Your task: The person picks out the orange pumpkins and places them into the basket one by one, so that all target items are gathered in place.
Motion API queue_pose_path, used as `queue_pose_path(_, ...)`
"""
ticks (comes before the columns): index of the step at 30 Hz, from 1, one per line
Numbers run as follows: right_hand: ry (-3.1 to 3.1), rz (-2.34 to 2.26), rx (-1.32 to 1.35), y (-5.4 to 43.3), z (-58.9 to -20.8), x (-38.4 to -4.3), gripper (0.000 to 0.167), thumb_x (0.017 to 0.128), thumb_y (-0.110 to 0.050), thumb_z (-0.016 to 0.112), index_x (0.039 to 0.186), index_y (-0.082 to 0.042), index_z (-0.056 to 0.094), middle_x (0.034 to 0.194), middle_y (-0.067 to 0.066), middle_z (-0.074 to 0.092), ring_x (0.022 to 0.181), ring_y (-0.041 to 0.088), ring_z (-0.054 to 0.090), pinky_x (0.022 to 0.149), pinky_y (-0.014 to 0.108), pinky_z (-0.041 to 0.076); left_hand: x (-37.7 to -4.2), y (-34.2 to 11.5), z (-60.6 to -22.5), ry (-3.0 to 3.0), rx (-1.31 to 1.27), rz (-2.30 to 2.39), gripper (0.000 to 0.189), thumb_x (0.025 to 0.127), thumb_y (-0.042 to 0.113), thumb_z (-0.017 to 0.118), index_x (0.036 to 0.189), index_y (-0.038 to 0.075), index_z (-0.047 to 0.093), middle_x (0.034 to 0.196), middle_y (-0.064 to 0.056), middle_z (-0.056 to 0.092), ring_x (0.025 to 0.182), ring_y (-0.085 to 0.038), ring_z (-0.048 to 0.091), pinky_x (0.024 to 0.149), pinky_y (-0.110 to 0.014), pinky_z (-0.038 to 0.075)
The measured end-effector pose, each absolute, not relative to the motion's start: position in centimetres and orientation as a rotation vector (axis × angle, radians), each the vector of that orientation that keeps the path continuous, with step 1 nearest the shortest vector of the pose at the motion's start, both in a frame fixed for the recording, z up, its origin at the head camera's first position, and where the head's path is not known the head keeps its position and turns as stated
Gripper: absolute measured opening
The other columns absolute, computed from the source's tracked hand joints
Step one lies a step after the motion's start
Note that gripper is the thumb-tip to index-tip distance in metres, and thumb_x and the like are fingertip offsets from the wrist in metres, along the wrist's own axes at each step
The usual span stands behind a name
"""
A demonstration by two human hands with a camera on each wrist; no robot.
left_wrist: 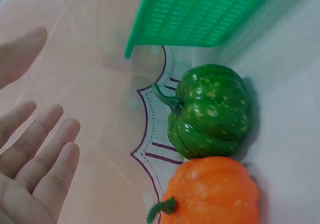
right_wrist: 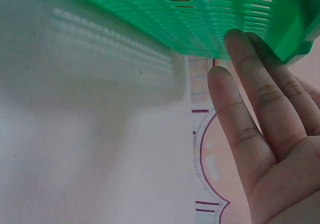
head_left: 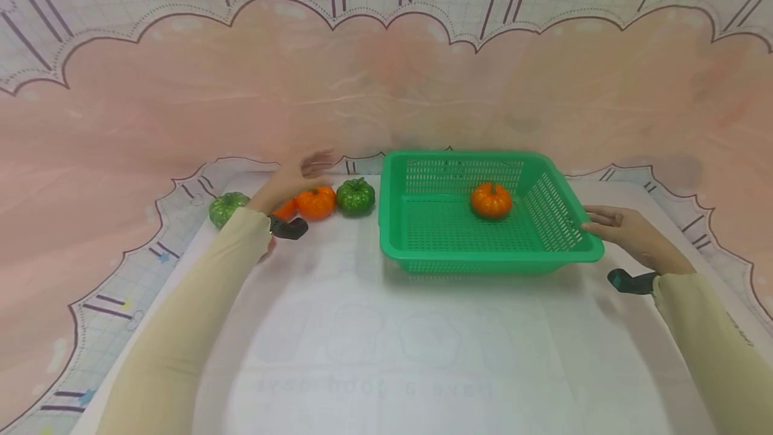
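My left hand (head_left: 297, 176) hovers with fingers spread above a row of small toy pumpkins, holding nothing. Below it sit an orange pumpkin (head_left: 316, 203) and, touching that one, a dark green pumpkin (left_wrist: 212, 111) with a curved stem. My left wrist partly covers another orange piece (head_left: 286, 210); a lighter green pumpkin (head_left: 227, 209) lies to its left. The green plastic basket (head_left: 492, 256) has one orange pumpkin (head_left: 492, 201) inside, towards the back right. At its right end is my right hand (head_left: 637, 237), extended fingertips (right_wrist: 237, 41) right at the basket's side.
A white cloth-like cover (head_left: 386, 341) with faint print lies over the table. Behind it rises a pink patterned curtain (head_left: 386, 92). A reddish thing (head_left: 268, 249) peeks out under my left wrist. The basket stands just right of the dark green pumpkin.
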State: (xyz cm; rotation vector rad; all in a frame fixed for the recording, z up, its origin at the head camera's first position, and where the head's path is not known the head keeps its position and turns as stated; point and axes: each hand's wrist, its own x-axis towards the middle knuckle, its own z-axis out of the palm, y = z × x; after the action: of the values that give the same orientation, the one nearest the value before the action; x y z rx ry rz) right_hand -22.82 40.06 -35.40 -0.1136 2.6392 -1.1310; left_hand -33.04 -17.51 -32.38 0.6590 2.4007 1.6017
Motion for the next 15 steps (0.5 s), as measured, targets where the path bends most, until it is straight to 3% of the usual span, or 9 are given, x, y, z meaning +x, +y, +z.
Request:
queue_pose_path(3, 2.628, -1.146, -0.110, 40.0, -35.3, -22.7, 0.070, 0.096, -0.035, 0.051, 0.147, 0.004, 0.022, 0.147, 0.016, 0.037, 0.135, 0.050, 0.025, 0.105, 0.065, 0.028, -33.0, -17.9, -32.7, 2.439, 0.639, 1.582, 0.068, 0.087, 0.011, 0.066, 0.146, 0.012, 0.032, 0.150, -0.015, 0.035, 0.138, -0.032, 0.034, 0.115, -0.048, 0.029)
queue_pose_path(7, 2.631, -1.136, -0.110, 40.1, -35.3, -22.7, 0.071, 0.096, -0.037, 0.051, 0.147, 0.004, 0.021, 0.149, 0.029, 0.028, 0.136, 0.049, 0.024, 0.105, 0.066, 0.028, -33.0, -18.2, -33.2, 2.455, 0.602, 1.576, 0.069, 0.087, 0.009, 0.065, 0.147, 0.008, 0.030, 0.150, -0.018, 0.033, 0.139, -0.035, 0.032, 0.116, -0.048, 0.026)
queue_pose_path(15, 2.621, -1.141, -0.123, 40.3, -35.6, -23.0, 0.070, 0.097, -0.032, 0.051, 0.146, 0.006, 0.019, 0.148, 0.033, 0.024, 0.134, 0.053, 0.022, 0.104, 0.067, 0.026, -32.5, -18.4, -34.1, 2.504, 0.556, 1.618, 0.071, 0.086, 0.003, 0.065, 0.147, 0.006, 0.029, 0.148, -0.021, 0.035, 0.138, -0.035, 0.033, 0.117, -0.045, 0.026)
